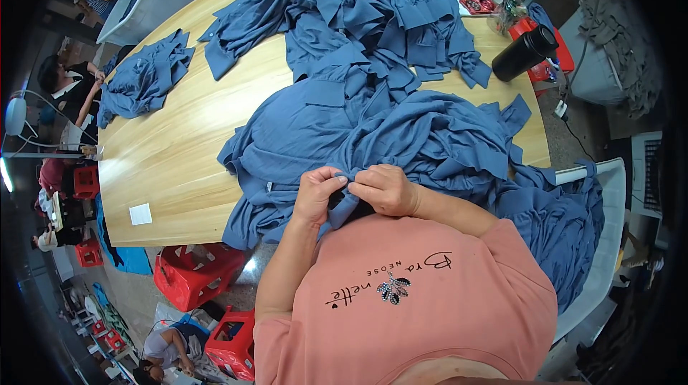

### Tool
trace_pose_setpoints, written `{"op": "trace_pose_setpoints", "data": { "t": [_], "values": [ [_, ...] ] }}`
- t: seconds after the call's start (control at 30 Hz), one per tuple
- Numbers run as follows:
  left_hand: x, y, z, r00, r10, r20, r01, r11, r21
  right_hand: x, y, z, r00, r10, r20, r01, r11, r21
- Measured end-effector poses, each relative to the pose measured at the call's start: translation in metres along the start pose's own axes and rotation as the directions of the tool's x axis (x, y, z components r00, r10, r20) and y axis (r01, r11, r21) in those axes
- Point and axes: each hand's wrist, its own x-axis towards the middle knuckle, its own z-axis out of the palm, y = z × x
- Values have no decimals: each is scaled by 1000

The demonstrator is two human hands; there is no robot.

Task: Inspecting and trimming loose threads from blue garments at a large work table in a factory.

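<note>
A blue collared shirt point(294, 130) lies crumpled at the table's near edge, in front of my chest. My left hand point(316, 195) pinches a folded bit of its cloth between thumb and forefinger. Close beside it, my right hand point(388, 188) is closed on the same piece, thumb and fingertips pressed together. The small part between the fingertips is mostly hidden. A strip of the cloth hangs below my hands toward my body.
More blue shirts point(358, 5) are heaped at the table's point(179, 170) far side. A smaller blue bundle point(147, 73) lies left, a white paper point(140, 214) nearer. A black bottle point(524, 53) stands right. Blue garments fill a white bin point(609, 241). Red stools point(193, 277) stand below left.
</note>
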Motion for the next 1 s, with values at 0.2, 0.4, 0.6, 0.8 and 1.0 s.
{"op": "trace_pose_setpoints", "data": {
  "t": [0.2,0.4,0.6,0.8,1.0],
  "values": [
    [-4,-3,4,999,40,29,-41,999,12,3,-2,-5,995,-94,33,96,993,-69],
    [-8,-9,-4,996,39,81,-44,997,61,3,-4,-7,989,-113,97,120,990,-70],
    [-10,-11,-6,996,14,83,-18,999,39,6,-4,-8,981,-126,148,135,990,-49],
    [-14,-13,0,979,200,31,-202,961,188,3,-6,-4,987,-19,159,36,994,-104],
    [-19,-18,0,962,271,-19,-250,911,329,0,-7,1,957,188,219,-202,978,43]
  ]
}}
